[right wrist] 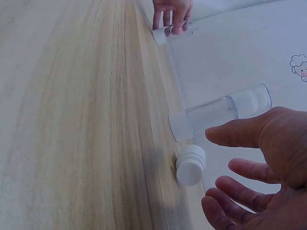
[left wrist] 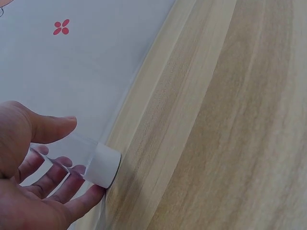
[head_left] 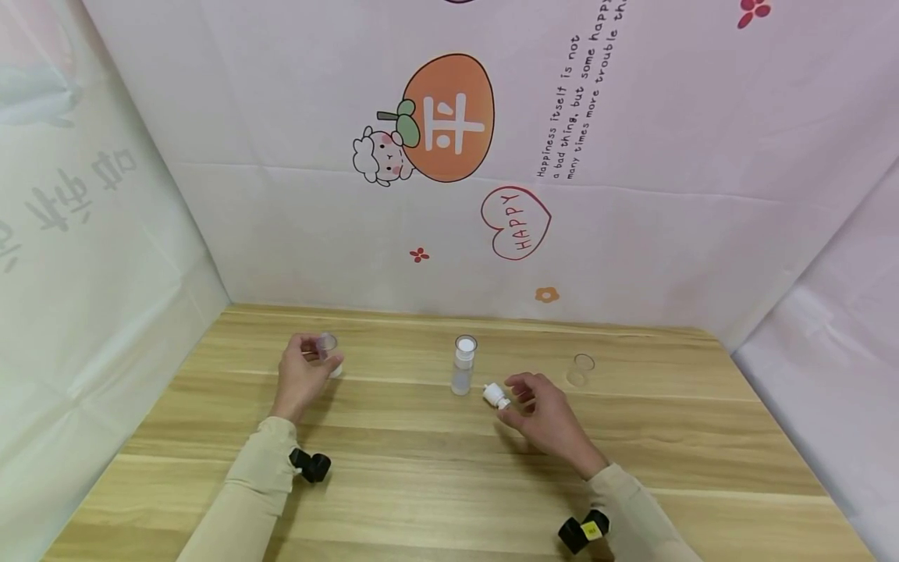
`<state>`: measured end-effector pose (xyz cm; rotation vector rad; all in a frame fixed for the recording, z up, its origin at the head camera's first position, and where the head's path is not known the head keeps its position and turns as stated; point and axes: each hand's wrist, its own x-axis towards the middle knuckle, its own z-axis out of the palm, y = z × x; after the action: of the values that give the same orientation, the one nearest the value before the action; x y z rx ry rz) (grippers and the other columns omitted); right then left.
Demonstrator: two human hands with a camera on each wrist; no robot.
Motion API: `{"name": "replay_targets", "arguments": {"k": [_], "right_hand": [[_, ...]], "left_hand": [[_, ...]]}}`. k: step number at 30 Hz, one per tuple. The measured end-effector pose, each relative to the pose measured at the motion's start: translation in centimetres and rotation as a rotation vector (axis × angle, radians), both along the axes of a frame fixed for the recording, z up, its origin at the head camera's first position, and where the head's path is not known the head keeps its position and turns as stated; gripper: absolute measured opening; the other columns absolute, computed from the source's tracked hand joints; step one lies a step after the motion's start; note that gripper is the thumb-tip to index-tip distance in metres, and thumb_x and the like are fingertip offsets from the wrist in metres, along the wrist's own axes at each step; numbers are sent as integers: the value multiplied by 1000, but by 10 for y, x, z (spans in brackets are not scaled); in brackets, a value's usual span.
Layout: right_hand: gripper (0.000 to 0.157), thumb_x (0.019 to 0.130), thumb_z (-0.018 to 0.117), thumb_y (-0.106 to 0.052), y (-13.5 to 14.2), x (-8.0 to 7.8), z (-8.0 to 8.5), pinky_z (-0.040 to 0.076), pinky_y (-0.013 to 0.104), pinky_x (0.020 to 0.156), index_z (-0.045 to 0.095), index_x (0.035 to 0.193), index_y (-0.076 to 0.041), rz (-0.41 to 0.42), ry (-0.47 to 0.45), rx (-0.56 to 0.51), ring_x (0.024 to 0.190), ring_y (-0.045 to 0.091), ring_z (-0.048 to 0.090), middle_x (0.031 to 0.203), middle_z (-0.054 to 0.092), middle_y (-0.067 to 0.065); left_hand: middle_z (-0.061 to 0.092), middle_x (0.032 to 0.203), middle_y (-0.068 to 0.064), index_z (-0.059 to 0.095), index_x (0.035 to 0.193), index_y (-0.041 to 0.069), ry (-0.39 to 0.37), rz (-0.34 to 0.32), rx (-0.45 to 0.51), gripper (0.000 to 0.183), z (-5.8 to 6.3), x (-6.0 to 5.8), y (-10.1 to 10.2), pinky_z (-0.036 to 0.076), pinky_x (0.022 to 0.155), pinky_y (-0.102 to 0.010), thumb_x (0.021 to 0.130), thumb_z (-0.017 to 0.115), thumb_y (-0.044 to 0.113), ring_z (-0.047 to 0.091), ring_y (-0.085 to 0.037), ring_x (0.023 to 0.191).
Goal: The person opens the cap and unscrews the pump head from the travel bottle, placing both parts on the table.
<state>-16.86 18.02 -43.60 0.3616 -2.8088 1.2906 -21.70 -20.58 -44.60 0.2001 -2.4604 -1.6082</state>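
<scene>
At the left, my left hand [head_left: 305,375] has its thumb and fingers around a clear bottle with a white base [left wrist: 103,165], which stands on the table; the fingers show through its clear wall. My right hand [head_left: 548,414] is spread just right of a white pump head [head_left: 495,395], which lies on its side on the wood. In the right wrist view, a gap shows between the pump head [right wrist: 191,165] and the thumb and fingers [right wrist: 235,136]. A second clear bottle [head_left: 461,381] with a white base stands upright close by, a clear cover over its top.
A clear cap [head_left: 580,370] stands on the table behind and right of my right hand. The wooden table [head_left: 421,484] ends at a printed white cloth backdrop [head_left: 316,234], with cloth along the left and right sides too.
</scene>
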Motion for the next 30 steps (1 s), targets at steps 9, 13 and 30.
{"name": "replay_targets", "arguments": {"k": [9, 13, 30], "right_hand": [[42, 86, 81, -8, 1, 1, -1, 54, 45, 85, 63, 124, 0, -1, 3, -3, 98, 30, 62, 107, 62, 13], [43, 86, 81, -8, 2, 0, -1, 54, 46, 86, 63, 124, 0, 4, 8, -9, 98, 31, 61, 107, 62, 14], [44, 86, 81, -8, 3, 3, 1, 54, 46, 86, 63, 125, 1, 14, 26, -22, 99, 32, 61, 109, 62, 16]], "left_hand": [[51, 126, -27, 42, 133, -8, 4, 0, -1, 51, 0, 1, -1, 49, 95, -42, 94, 72, 8, 53, -39, 117], [51, 126, -26, 43, 132, -7, -3, 11, 7, 52, 0, 0, -1, 49, 94, -41, 93, 73, 7, 54, -38, 117], [49, 135, -23, 44, 138, -5, 104, 7, -61, 62, 13, 4, 2, 36, 107, -51, 88, 78, 6, 46, -39, 126]]}}
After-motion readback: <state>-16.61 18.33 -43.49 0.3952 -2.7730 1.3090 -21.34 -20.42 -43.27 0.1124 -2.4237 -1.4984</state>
